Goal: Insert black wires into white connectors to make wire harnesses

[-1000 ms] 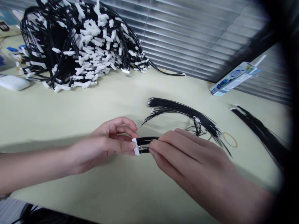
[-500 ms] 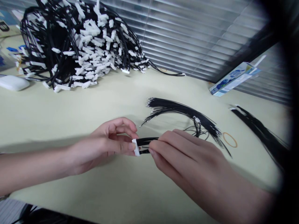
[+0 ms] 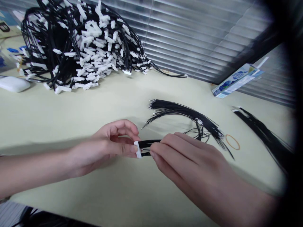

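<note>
Pinched between the thumb and fingers of my left hand (image 3: 115,145) is a white connector housing (image 3: 138,149). Black wires (image 3: 149,142) run out of its right side in an upper and a lower group. Just to the right, my right hand (image 3: 187,154) has its thumb and fingers pressed together on a thin black wire (image 3: 146,149), whose metal tip meets the housing between those groups. How deep the tip sits cannot be made out. The far ends of the wires are hidden behind my right hand.
A large heap of black cables with white connectors (image 3: 94,63) lies at the back left. Beyond my right hand are a bundle of loose wires (image 3: 180,108) and an orange rubber band (image 3: 232,142). Farther right are a blue-white carton (image 3: 234,80) and another black wire bundle (image 3: 260,132).
My right hand has shifted very slightly left toward the connector housing with the wire. My left hand keeps its hold and has hardly moved.
</note>
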A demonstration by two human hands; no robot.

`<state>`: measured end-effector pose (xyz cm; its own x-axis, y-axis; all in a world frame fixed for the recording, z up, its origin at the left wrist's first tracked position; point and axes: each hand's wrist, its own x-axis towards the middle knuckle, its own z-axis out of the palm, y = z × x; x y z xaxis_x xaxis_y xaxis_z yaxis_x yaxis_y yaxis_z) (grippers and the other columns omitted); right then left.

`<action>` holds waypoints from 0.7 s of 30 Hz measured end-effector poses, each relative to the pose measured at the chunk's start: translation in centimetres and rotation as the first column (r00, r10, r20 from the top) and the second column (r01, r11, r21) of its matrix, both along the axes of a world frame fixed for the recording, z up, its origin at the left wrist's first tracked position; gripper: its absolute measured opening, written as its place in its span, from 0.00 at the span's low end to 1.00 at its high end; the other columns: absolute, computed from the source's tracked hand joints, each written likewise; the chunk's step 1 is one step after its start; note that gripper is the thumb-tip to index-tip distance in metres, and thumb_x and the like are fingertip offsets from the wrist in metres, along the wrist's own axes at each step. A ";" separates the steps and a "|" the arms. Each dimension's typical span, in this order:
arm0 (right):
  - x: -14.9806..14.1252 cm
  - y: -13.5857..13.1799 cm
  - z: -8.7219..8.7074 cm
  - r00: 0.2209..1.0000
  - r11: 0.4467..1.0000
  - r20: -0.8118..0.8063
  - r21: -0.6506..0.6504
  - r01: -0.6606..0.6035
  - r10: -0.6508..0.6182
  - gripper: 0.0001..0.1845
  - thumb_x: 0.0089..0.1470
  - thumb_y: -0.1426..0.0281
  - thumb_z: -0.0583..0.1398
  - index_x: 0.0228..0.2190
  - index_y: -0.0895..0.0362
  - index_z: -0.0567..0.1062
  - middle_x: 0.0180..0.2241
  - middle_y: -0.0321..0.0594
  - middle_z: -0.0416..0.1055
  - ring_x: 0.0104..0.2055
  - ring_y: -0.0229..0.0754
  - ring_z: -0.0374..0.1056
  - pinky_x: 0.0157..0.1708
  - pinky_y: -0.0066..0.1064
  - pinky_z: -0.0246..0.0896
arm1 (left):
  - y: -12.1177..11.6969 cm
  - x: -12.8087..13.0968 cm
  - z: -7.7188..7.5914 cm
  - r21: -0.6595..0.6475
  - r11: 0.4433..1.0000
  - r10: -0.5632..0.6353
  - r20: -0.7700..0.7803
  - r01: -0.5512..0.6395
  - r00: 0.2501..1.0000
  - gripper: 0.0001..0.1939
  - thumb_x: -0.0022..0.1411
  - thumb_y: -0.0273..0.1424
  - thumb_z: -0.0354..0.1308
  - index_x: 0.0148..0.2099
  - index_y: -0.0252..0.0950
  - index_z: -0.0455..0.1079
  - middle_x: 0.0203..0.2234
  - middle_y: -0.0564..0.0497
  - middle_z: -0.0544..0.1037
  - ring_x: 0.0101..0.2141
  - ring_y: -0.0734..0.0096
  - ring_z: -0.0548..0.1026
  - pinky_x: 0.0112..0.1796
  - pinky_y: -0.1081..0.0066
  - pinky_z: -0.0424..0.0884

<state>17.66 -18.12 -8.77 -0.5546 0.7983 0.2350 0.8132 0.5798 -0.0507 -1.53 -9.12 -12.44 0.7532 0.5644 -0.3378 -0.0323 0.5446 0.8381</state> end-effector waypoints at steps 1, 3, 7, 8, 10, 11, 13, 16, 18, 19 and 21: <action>0.0 0.0 0.1 1.000 1.000 0.014 0.008 -0.005 0.005 0.11 0.50 0.82 0.51 0.28 0.60 0.71 0.27 0.38 0.63 0.30 0.39 0.60 0.29 0.32 0.56 | 0.0 0.0 0.0 0.001 1.000 0.001 -0.001 -0.001 1.000 0.11 0.53 0.17 0.61 0.36 0.37 0.67 0.30 0.56 0.74 0.31 0.78 0.72 0.33 0.80 0.68; -0.1 0.1 0.1 0.999 1.000 0.038 0.015 -0.013 0.013 0.10 0.49 0.82 0.51 0.27 0.60 0.70 0.27 0.38 0.63 0.30 0.39 0.60 0.29 0.32 0.56 | 0.0 0.1 0.0 0.002 1.000 0.000 -0.003 0.000 1.000 0.11 0.52 0.18 0.61 0.36 0.37 0.68 0.31 0.56 0.74 0.32 0.77 0.72 0.33 0.80 0.68; -0.2 0.1 0.0 0.998 0.999 0.055 0.024 -0.026 0.025 0.09 0.49 0.81 0.52 0.29 0.60 0.71 0.27 0.38 0.63 0.30 0.39 0.60 0.30 0.32 0.57 | 0.0 0.0 0.0 0.018 1.000 -0.004 -0.006 0.004 1.000 0.11 0.53 0.19 0.62 0.36 0.37 0.67 0.32 0.55 0.74 0.33 0.76 0.73 0.35 0.78 0.69; -0.3 0.1 -0.1 0.997 0.998 0.065 0.039 -0.038 0.036 0.09 0.49 0.81 0.52 0.29 0.61 0.71 0.27 0.38 0.63 0.30 0.39 0.60 0.30 0.33 0.58 | 0.0 -0.1 0.0 0.024 1.000 -0.006 -0.010 0.006 1.000 0.11 0.53 0.19 0.62 0.36 0.37 0.67 0.32 0.56 0.74 0.33 0.76 0.73 0.35 0.77 0.69; -0.3 0.0 -0.3 0.996 0.997 0.081 0.060 -0.049 0.044 0.10 0.47 0.82 0.53 0.30 0.61 0.71 0.27 0.39 0.63 0.31 0.40 0.61 0.32 0.34 0.59 | 0.0 -0.2 0.1 0.033 0.999 -0.014 -0.027 0.015 1.000 0.11 0.53 0.19 0.62 0.36 0.37 0.67 0.33 0.56 0.73 0.33 0.75 0.74 0.36 0.76 0.70; -0.3 -0.1 -0.4 0.996 0.996 0.082 0.073 -0.051 0.045 0.11 0.46 0.83 0.52 0.30 0.62 0.72 0.27 0.39 0.63 0.31 0.41 0.61 0.32 0.34 0.59 | 0.0 -0.2 0.0 0.038 0.999 -0.018 -0.033 0.020 0.999 0.11 0.53 0.19 0.62 0.36 0.38 0.67 0.33 0.56 0.73 0.34 0.75 0.74 0.37 0.76 0.70; -0.4 -0.1 -0.6 0.997 0.994 0.062 0.101 -0.046 0.040 0.13 0.44 0.85 0.52 0.30 0.63 0.72 0.26 0.40 0.62 0.30 0.41 0.61 0.32 0.35 0.58 | 0.0 -0.2 0.0 0.043 0.999 -0.024 -0.036 0.026 0.999 0.12 0.53 0.20 0.62 0.37 0.38 0.67 0.33 0.56 0.73 0.34 0.75 0.74 0.37 0.75 0.70; -0.4 -0.1 -0.8 0.998 0.992 0.036 0.115 -0.059 0.055 0.12 0.44 0.84 0.52 0.30 0.63 0.71 0.26 0.40 0.62 0.28 0.41 0.59 0.28 0.34 0.57 | 0.0 -0.2 -0.1 0.044 0.999 -0.019 -0.042 0.021 0.999 0.12 0.52 0.19 0.63 0.37 0.38 0.67 0.32 0.56 0.74 0.33 0.75 0.74 0.37 0.75 0.70; -0.4 -0.1 -0.9 0.997 0.989 0.026 0.126 -0.072 0.070 0.12 0.45 0.84 0.52 0.30 0.63 0.71 0.26 0.40 0.62 0.28 0.41 0.58 0.26 0.33 0.55 | 0.0 -0.1 0.0 0.043 0.999 -0.005 -0.056 0.008 0.998 0.12 0.51 0.19 0.63 0.36 0.38 0.67 0.31 0.56 0.74 0.33 0.75 0.74 0.36 0.76 0.70; -0.4 -0.1 -0.9 0.997 0.988 0.028 0.131 -0.077 0.074 0.12 0.46 0.83 0.51 0.31 0.64 0.71 0.26 0.41 0.63 0.28 0.41 0.58 0.26 0.33 0.54 | 0.0 0.0 0.1 0.039 0.999 0.003 -0.061 0.000 0.998 0.13 0.51 0.19 0.63 0.36 0.37 0.67 0.31 0.56 0.74 0.32 0.75 0.74 0.35 0.76 0.70; -0.4 -0.1 -0.9 0.996 0.988 0.036 0.135 -0.080 0.076 0.11 0.47 0.83 0.51 0.32 0.64 0.71 0.27 0.40 0.63 0.28 0.41 0.58 0.27 0.33 0.54 | 0.0 0.1 0.3 0.021 1.000 0.016 -0.069 -0.014 0.997 0.12 0.50 0.18 0.63 0.36 0.37 0.68 0.31 0.55 0.74 0.32 0.74 0.74 0.35 0.76 0.70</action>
<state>17.26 -18.22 -9.63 -0.6222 0.7141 0.3206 0.7653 0.6412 0.0570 -1.43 -9.11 -12.16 0.7198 0.5827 -0.3774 0.0184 0.5274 0.8494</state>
